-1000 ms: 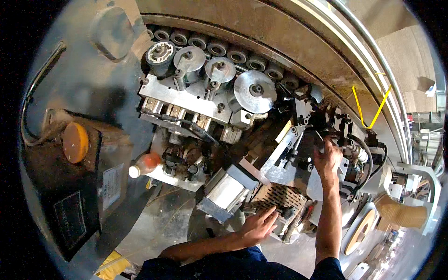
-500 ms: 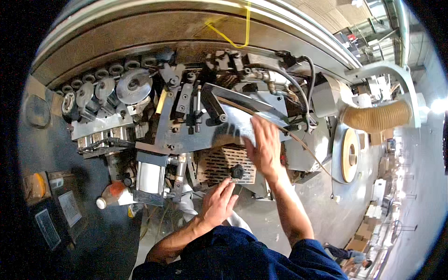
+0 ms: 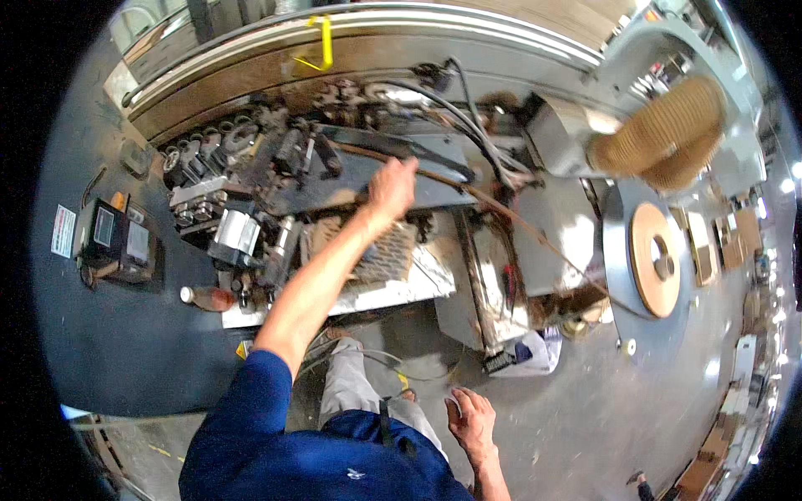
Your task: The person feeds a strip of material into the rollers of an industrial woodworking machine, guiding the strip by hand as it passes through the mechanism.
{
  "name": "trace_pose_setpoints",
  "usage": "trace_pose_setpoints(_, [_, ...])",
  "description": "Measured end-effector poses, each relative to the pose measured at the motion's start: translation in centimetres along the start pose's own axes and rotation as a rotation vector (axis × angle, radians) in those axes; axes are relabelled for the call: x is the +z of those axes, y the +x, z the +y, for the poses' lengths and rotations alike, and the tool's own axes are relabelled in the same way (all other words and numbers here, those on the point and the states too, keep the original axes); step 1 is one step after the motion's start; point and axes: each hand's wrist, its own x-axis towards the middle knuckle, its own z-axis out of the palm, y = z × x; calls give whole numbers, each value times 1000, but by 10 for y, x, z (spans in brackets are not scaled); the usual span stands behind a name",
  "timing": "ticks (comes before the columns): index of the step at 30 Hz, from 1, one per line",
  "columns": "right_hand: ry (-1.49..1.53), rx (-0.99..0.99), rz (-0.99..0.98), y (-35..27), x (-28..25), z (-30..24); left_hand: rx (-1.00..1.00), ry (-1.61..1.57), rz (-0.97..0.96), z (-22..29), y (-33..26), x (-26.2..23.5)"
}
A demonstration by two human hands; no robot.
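My left hand (image 3: pixel 393 190) reaches across the grey metal plate (image 3: pixel 380 188) of a machine. Its fingers are closed at a thin brown edge-banding strip (image 3: pixel 543 238), which they appear to pinch; motion blurs the fingertips. From there the strip runs down and right to a tan coil (image 3: pixel 647 280) on a round grey disc (image 3: pixel 616 234). Low in front of my body, over the floor, my right hand (image 3: pixel 473 424) hangs with loosely bent fingers and thumb apart. Nothing shows in it.
A row of metal rollers (image 3: pixel 200 150) and a silver cylinder (image 3: pixel 236 232) stand left of the plate. A perforated panel (image 3: pixel 384 255) lies below it. A bottle (image 3: pixel 207 298) and a black box (image 3: pixel 124 238) are at left. A ribbed hose (image 3: pixel 660 134) hangs upper right.
My right hand has left the plate and dropped beside my body. My left hand has moved from the black knob up to the strip. The view has shifted, with more floor showing.
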Motion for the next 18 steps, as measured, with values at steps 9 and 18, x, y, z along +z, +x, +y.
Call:
trace_pose_setpoints(9, [-67, 731, 123, -257, -50, 69, -101, 65, -53, 36, 22, 33])
trace_pose_setpoints(18, [240, 1370, 240, -407, 4, 91, 15, -335, 223, 150, -89, 12])
